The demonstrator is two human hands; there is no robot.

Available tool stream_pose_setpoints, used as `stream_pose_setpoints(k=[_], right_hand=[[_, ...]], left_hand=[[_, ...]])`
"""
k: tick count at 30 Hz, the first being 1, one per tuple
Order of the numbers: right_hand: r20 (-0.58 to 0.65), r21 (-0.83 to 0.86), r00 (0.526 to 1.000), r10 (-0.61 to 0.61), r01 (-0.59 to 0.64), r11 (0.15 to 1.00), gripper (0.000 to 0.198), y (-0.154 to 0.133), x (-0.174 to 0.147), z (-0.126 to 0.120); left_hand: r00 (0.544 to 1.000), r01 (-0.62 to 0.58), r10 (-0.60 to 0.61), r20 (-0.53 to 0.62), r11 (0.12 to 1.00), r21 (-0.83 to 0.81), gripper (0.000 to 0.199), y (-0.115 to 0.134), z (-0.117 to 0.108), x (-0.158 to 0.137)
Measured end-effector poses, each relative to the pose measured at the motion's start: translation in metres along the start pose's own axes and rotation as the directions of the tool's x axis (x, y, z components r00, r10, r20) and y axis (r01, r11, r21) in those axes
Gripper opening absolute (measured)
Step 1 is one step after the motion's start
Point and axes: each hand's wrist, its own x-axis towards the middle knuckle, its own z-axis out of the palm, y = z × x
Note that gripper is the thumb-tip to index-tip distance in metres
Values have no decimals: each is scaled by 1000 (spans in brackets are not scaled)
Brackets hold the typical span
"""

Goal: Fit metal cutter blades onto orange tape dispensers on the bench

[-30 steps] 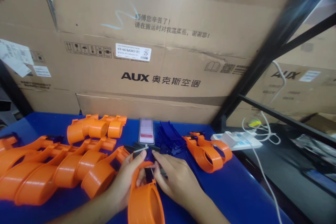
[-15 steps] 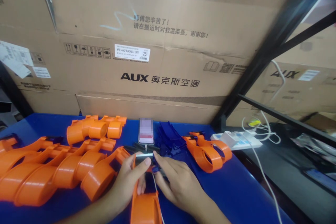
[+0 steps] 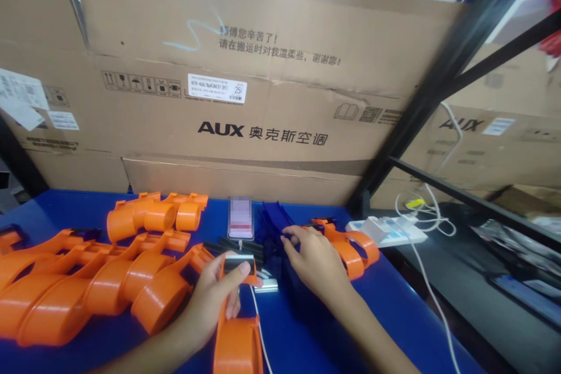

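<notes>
My left hand [image 3: 214, 289] is closed around an orange tape dispenser [image 3: 239, 342], its thumb pressed on the black plate under the toothed metal blade [image 3: 239, 258]. The dispenser's round hub hangs towards me. To the right, my right hand [image 3: 313, 257] is at a pile of dark blue plastic pieces [image 3: 278, 217], its fingers bent and drawn together; what they grip, if anything, is hidden. Black strips [image 3: 230, 245] and small silvery metal pieces [image 3: 266, 286] lie between the hands.
Many orange dispensers [image 3: 107, 289] lie on the blue table [image 3: 302, 339] at left, with more orange dispensers [image 3: 357, 251] at right. A phone [image 3: 241, 217] with a white cable stands behind. A power strip [image 3: 394, 232] sits right, near a black rack post [image 3: 409, 87]. Cardboard [image 3: 272, 169] forms the back wall.
My right hand has left the blade end of the dispenser and moved right and away from me to the blue pieces. The small blue part at the blade no longer shows there. My left hand keeps its hold.
</notes>
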Motion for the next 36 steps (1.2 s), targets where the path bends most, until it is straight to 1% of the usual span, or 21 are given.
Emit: stream_pose_setpoints(k=[2, 4, 7, 11, 13, 15, 17, 18, 19, 21, 22, 23, 24, 28, 31, 33, 36], right_hand=[[18, -51, 999, 36, -35, 998, 21, 5, 2, 5], [13, -79, 999, 47, -46, 996, 24, 8, 3, 9], [-11, -93, 1000, 21, -22, 995, 24, 9, 3, 10], [-39, -103, 999, -24, 19, 994, 19, 9, 4, 7], [-47, -86, 999, -27, 23, 996, 17, 7, 2, 5], [-75, -11, 996, -53, 52, 999, 17, 3, -1, 1], [-116, 131, 983, -141, 156, 979, 19, -6, -6, -6], [-126, 215, 969, -212, 235, 948, 20, -12, -10, -10], [-121, 297, 947, -297, 320, 900, 24, -18, -13, -14], [-62, 408, 887, -458, 442, 799, 35, -31, -19, -22], [-33, 431, 862, -507, 470, 771, 39, -37, -22, -24], [-14, 436, 849, -528, 480, 761, 40, -41, -24, -25], [-3, 432, 846, -533, 482, 762, 38, -45, -25, -25], [-16, 420, 864, -504, 463, 780, 26, -47, -27, -17], [-59, 454, 876, -479, 451, 769, 23, -40, -25, -12], [-118, 459, 901, -417, 423, 782, 22, -34, -23, -11], [-160, 386, 944, -288, 328, 862, 18, -26, -20, -8]], left_hand=[[1000, 3, -3, 8, 1000, 5, 39, -1, -1, 0], [1000, 0, 0, 11, 1000, 10, 39, -2, -1, 1], [1000, -3, 3, 10, 1000, 14, 39, -1, -1, 2], [1000, 1, -1, -5, 1000, 7, 40, 2, -1, 3], [1000, 6, -6, -30, 1000, 0, 41, 2, -1, 4], [998, 8, -8, -55, 1000, -12, 42, 1, -1, 5], [998, 4, -6, -68, 1000, -22, 43, 1, -2, 5], [998, 2, -4, -67, 1000, -24, 43, 1, -2, 6], [998, 1, -3, -62, 1000, -25, 43, 1, -2, 6], [999, 3, -4, -46, 1000, -19, 43, 1, -1, 6], [999, 6, -7, -39, 1000, -14, 44, 1, 0, 5], [999, 7, -8, -33, 1000, -9, 44, 1, 1, 4], [1000, 7, -7, -26, 1000, -7, 44, 1, 2, 4], [999, -18, 17, -28, 1000, -12, 46, 2, 5, 1], [994, -37, 34, -107, 999, -25, 48, 7, 4, 3], [987, -35, 26, -160, 998, -59, 54, 12, 0, 5], [982, -6, -19, -187, 991, -130, 62, 19, -7, 8]])
